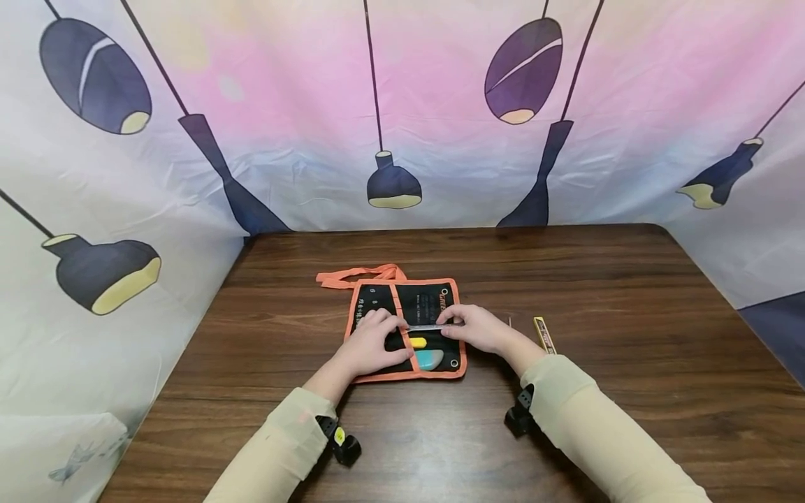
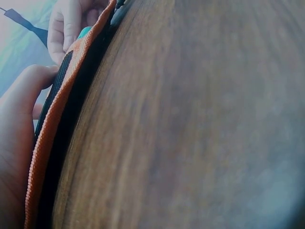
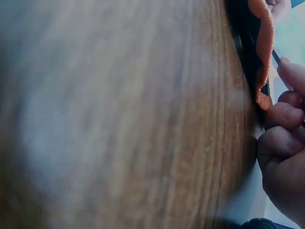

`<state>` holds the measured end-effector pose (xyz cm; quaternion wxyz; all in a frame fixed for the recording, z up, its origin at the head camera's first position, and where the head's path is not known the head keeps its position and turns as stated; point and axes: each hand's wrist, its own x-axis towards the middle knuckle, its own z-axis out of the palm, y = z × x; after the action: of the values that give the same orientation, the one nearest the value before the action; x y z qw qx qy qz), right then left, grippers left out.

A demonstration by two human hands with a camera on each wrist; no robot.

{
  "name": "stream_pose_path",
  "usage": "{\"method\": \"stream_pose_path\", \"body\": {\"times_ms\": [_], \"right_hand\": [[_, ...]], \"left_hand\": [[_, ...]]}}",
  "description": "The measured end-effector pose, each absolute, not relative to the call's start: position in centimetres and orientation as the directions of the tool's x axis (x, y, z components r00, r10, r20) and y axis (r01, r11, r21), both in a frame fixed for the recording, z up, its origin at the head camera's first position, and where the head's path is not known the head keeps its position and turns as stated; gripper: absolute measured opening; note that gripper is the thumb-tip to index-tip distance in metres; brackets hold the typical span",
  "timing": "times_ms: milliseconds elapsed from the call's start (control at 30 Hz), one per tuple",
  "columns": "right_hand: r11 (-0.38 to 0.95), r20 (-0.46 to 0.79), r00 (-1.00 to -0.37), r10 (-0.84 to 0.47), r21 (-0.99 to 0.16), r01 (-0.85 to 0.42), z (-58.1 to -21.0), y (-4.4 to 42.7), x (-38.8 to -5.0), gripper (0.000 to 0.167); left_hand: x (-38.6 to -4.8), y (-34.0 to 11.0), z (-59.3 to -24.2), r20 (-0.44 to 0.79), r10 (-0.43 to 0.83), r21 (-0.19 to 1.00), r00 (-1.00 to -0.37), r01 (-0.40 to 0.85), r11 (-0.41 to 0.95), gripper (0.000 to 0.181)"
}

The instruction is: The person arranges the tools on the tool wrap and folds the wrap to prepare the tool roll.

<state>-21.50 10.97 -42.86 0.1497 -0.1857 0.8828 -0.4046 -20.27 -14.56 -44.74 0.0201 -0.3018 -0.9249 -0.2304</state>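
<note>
A black tool pouch [image 1: 434, 297] with orange trim lies spread on the table. My left hand [image 1: 375, 342] rests on its left half, with the fingertips and thumb at the orange pocket edge. In the left wrist view, the thumb [image 2: 33, 81] lies along the pouch's rim. My right hand [image 1: 478, 328] pinches a slim silver strip [image 1: 425, 327] between thumb and fingers; its left end meets the pocket edge, and its exact kind cannot be made out. Below it, a yellow piece [image 1: 418, 343] and a teal, rounded piece [image 1: 430, 360] stick out of the pocket.
An orange tie strap [image 1: 358, 275] trails from the pouch's top left. To the right of my right hand lie a small yellow box [image 1: 544, 334] and a thin object [image 1: 510, 321], too small to identify. A patterned cloth [image 1: 314, 188] hangs behind the wooden table [image 1: 597, 279].
</note>
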Motion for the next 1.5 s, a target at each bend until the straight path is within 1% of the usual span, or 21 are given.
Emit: {"method": "stream_pose_path", "body": {"times_ms": [133,233,400,467,533,667,867,1033,1267,1500], "right_hand": [[0.626,-0.105,-0.885,-0.454,-0.744,-0.233,-43.1,11.3,-21.6,0.016],[0.649,-0.083,-0.885,-0.458,-0.712,-0.269,-43.0,11.5,-21.4,0.020],[0.705,-0.040,-0.886,-0.462,-0.622,-0.340,-42.9,12.0,-20.9,0.031],[0.722,-0.023,-0.882,-0.471,-0.584,-0.370,-42.9,12.2,-20.8,0.032],[0.735,-0.008,-0.880,-0.474,-0.554,-0.391,-42.8,12.5,-20.6,0.030],[0.746,0.011,-0.883,-0.470,-0.529,-0.404,-43.0,13.4,-20.5,0.026],[0.755,0.022,-0.893,-0.450,-0.525,-0.394,-43.2,14.5,-20.5,0.020],[0.758,0.024,-0.892,-0.452,-0.516,-0.398,-43.2,14.8,-20.5,0.017],[0.764,0.002,-0.891,-0.453,-0.513,-0.390,-43.1,14.8,-20.5,0.012],[0.776,0.009,-0.893,-0.449,-0.492,-0.395,-42.8,14.4,-20.4,0.009]], "left_hand": [[-20.2,-14.5,-44.7,0.178,0.550,0.416,-0.816,0.569,0.710,0.040],[-20.2,-14.5,-44.7,0.174,0.548,0.417,-0.818,0.566,0.711,0.041],[-20.2,-14.5,-44.7,0.173,0.552,0.419,-0.816,0.568,0.708,0.042],[-20.2,-14.6,-44.8,0.178,0.550,0.419,-0.816,0.569,0.707,0.041],[-20.2,-14.6,-44.9,0.182,0.547,0.419,-0.817,0.568,0.709,0.041],[-20.2,-14.6,-44.9,0.183,0.540,0.421,-0.822,0.562,0.712,0.041],[-20.1,-14.5,-44.7,0.179,0.536,0.422,-0.825,0.557,0.716,0.041],[-20.2,-14.5,-44.7,0.181,0.532,0.420,-0.827,0.554,0.719,0.042],[-20.2,-14.4,-44.8,0.198,0.535,0.411,-0.821,0.565,0.715,0.041],[-20.2,-14.5,-44.9,0.211,0.530,0.402,-0.821,0.567,0.719,0.039]]}}
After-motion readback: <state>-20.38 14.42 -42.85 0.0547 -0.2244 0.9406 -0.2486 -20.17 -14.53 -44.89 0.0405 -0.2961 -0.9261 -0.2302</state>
